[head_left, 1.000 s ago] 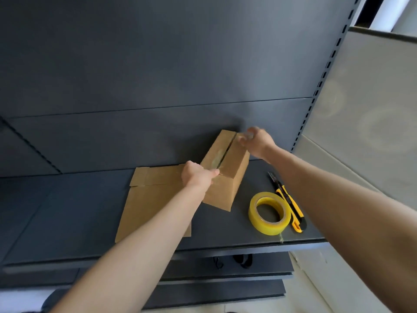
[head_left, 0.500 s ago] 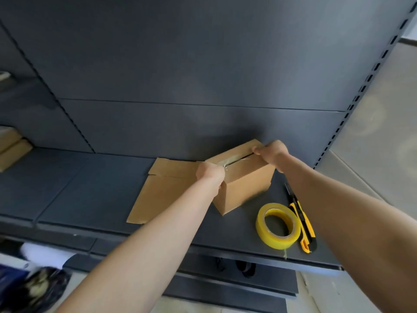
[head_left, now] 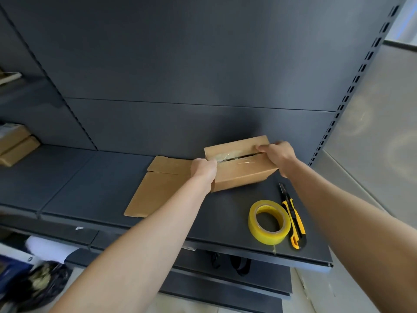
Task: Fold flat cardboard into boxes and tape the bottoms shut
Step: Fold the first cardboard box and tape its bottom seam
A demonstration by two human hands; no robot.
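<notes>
Leftmost, brown parcels (head_left: pixel 15 145) sat on the dark shelf (head_left: pixel 90 181). Nearer the middle lay a flat cardboard sheet (head_left: pixel 158 186), and just right of it stood the folded box (head_left: pixel 241 172), clear tape along its top seam. The left hand (head_left: pixel 203 169) gripped the box's left end, fingers curled at the tape; the right hand (head_left: pixel 278 154) clasped its right end, thumb on the seam. Further right lay a yellow tape roll (head_left: pixel 268 222), a knife (head_left: pixel 293 222) just beside it.

Dark metal shelf (head_left: pixel 90 177), slotted upright (head_left: pixel 352 91), black bag (head_left: pixel 42 281) lower left
</notes>
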